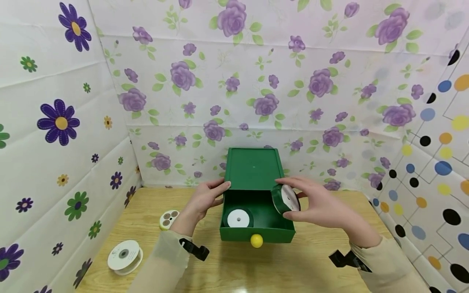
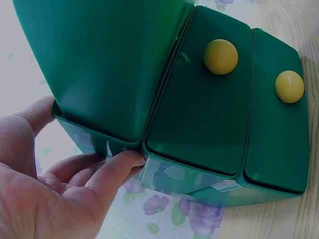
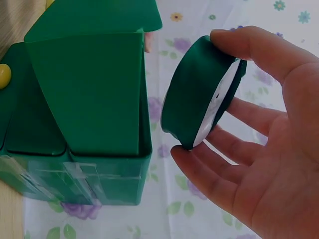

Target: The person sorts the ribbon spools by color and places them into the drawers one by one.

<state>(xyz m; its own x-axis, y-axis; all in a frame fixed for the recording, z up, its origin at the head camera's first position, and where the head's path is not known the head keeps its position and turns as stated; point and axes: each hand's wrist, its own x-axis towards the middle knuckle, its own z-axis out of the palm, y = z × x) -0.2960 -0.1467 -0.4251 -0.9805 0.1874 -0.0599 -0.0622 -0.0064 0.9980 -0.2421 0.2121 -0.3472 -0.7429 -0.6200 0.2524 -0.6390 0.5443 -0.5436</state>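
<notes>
"Two hands! Doing what?"

"The right hand (image 1: 313, 203) pinches a green ribbon roll (image 1: 286, 199), with the pulled-out drawer (image 1: 236, 235) just left of that grip. The left hand (image 1: 202, 199) only touches the box (image 1: 253, 167), fingers not wrapped round it."

"Which step?"

"Holding the roll by the drawer, I think. Moving it calls for a steady pinch."

"And the views?"

"The left wrist view shows two closed drawers (image 2: 199, 109) the head view hides. Only the head view shows another roll (image 1: 233, 216), left of the grip"
</notes>
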